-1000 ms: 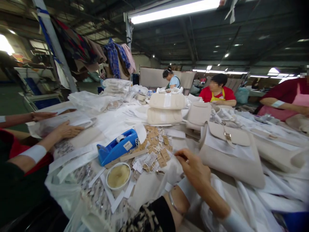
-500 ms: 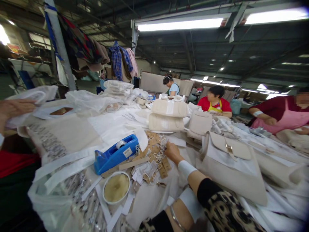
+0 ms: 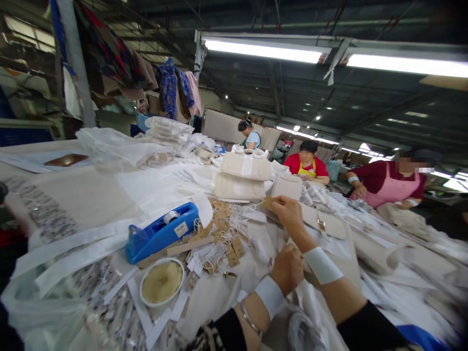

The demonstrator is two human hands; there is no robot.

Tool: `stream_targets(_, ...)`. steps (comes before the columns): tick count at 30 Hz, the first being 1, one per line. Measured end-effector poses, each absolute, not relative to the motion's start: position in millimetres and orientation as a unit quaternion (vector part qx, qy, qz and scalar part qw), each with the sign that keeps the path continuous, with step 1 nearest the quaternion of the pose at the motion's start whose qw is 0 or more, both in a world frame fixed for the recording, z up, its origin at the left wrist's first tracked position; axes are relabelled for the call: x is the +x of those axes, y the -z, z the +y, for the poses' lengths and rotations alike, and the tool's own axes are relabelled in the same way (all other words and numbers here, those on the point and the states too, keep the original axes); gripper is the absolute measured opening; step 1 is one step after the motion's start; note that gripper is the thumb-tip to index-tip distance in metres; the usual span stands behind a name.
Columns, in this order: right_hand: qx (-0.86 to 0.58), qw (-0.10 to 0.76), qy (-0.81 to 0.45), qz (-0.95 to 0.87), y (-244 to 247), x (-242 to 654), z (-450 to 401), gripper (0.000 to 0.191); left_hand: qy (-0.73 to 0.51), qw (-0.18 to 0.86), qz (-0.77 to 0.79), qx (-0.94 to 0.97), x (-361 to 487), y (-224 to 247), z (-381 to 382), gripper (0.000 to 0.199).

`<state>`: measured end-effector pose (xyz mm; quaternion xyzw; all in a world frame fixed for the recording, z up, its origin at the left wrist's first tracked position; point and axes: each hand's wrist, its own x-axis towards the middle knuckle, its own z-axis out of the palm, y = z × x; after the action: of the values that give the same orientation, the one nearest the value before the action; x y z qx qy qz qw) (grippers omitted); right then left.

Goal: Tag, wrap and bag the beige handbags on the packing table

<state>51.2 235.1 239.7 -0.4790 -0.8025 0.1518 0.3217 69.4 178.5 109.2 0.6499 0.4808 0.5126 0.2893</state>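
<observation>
Two hands [image 3: 287,269] close together — the right [image 3: 289,212] pinches a brown tag [image 3: 268,202].

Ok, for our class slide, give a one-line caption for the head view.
Right hand holding a brown tag, with a blue tape dispenser beside the pile of tags.

Blue tape dispenser [image 3: 161,235] on near table; white bowl [image 3: 157,305] of yellowish stuff just beside it, paper strips [image 3: 120,286] around. Far left: flat brown object [image 3: 67,160] on white sheet [image 3: 27,162]; crumpled clear plastic [image 3: 113,146] to its right. Behind, metal post [image 3: 75,68], plaid shirt [image 3: 168,90] and pink garment [image 3: 193,95] hanging. Across table, three co-workers: light-blue top [image 3: 253,139]; red top [image 3: 290,165], yellow apron [image 3: 306,172]; pink apron [image 3: 393,190]. Overhead, lit tubes [image 3: 263,50].
</observation>
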Motion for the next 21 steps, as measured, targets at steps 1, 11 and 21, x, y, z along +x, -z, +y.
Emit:
stream_targets(1, -0.474, 0.342, -0.176, -0.792, -246.8, 64.4, 234.3, 0.029, -0.528, 0.301, 0.479, 0.633, 71.6, -108.9, 181.2, 0.021)
stream_targets(11, -0.459, 0.458, -0.395, -0.651, -244.3, 201.0, 179.7, 0.021, -0.581, 0.59, 0.283, 0.485, 69.7, -128.5, 173.2, 0.052)
stream_targets(21, -0.472, 0.528, -0.456, -0.538, -181.6, 262.6, 134.3, 0.025, -0.525, 0.676, 0.279, 0.436, 79.8, -141.6, 163.2, 0.048)
